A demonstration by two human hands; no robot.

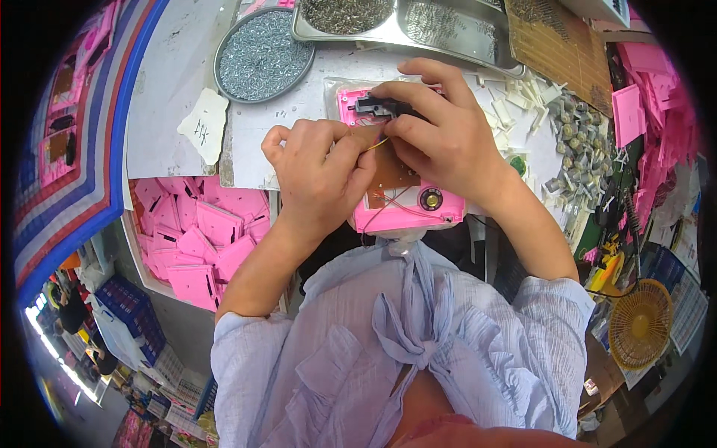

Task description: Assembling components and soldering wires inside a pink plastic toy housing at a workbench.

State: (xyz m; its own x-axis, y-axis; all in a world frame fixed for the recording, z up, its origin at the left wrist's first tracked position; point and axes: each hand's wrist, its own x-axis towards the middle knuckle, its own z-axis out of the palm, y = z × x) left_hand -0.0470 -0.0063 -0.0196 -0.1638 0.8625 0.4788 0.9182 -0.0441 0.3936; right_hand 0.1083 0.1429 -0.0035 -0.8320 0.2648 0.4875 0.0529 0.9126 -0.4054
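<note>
A pink plastic housing (pixel 407 213) lies on the table in front of me, with a brown circuit board (pixel 390 173), thin wires and a small round speaker (pixel 430 198) inside it. My left hand (pixel 317 175) presses on the board's left side, fingers curled. My right hand (pixel 441 131) pinches a small black part (pixel 371 106) at the housing's top edge. A yellow wire (pixel 379 142) shows between the two hands.
A round metal dish of screws (pixel 263 54) and a metal tray (pixel 455 37) with small parts stand at the back. A box of pink covers (pixel 196 240) sits at the left. White and grey small parts (pixel 571 131), pink pieces (pixel 644 97) and a small fan (pixel 639 322) lie at the right.
</note>
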